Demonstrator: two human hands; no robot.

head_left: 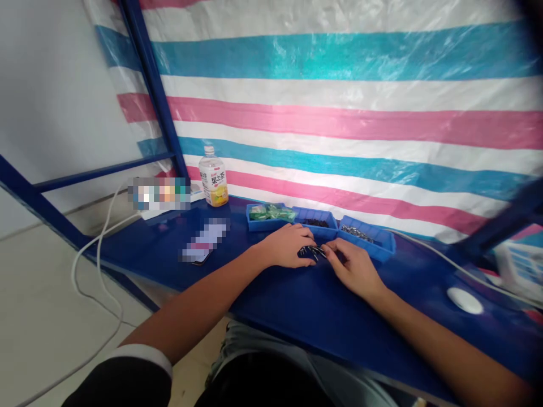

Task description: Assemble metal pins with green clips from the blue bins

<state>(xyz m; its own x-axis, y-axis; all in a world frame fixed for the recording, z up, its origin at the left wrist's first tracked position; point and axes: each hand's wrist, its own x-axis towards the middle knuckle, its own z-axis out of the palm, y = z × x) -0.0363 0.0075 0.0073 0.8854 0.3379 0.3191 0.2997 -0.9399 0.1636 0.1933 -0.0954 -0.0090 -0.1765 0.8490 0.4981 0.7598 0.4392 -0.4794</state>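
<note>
My left hand rests low over the blue tabletop, its fingers and thumb curled around a small bunch of slim black-and-silver pieces. From the other side, my right hand pinches at the right end of this bunch between thumb and forefinger. The pieces are too small to name. Just behind the hands stand three blue bins in a row. Green packets fill the left bin, small black parts lie in the middle one, and silver metal parts in the right one.
A labelled drink bottle stands at the back left, with a phone in front of it. White cables hang over the left edge. To the right lie a white oval object and another cable. Striped sheeting closes off the back.
</note>
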